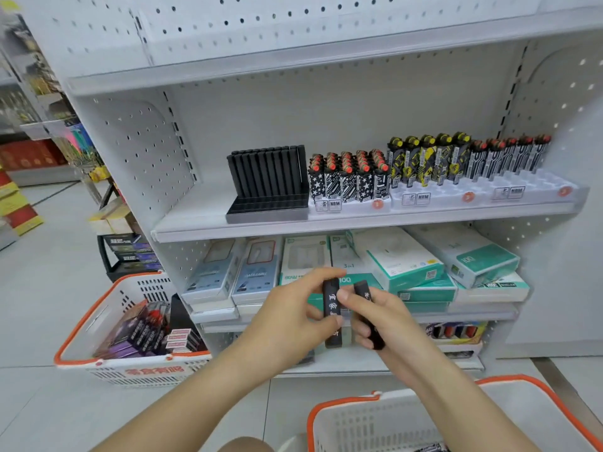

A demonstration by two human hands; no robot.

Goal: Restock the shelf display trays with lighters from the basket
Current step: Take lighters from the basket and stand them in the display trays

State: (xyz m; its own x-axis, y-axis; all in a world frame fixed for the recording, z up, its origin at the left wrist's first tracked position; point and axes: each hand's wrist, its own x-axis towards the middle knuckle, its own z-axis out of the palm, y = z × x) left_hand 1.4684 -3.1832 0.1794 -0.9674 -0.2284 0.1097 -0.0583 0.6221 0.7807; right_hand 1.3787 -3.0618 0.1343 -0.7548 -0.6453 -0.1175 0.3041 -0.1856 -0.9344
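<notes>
The white basket (375,419) sat nearest, below the left hand (293,318), whose fingers pinched a slim black lighter (332,316); beside it the right hand (378,316) gripped a second lighter (367,313). Both looked light, rigid, smooth, best held mid-body. Above stood the black display tray (267,184).
</notes>
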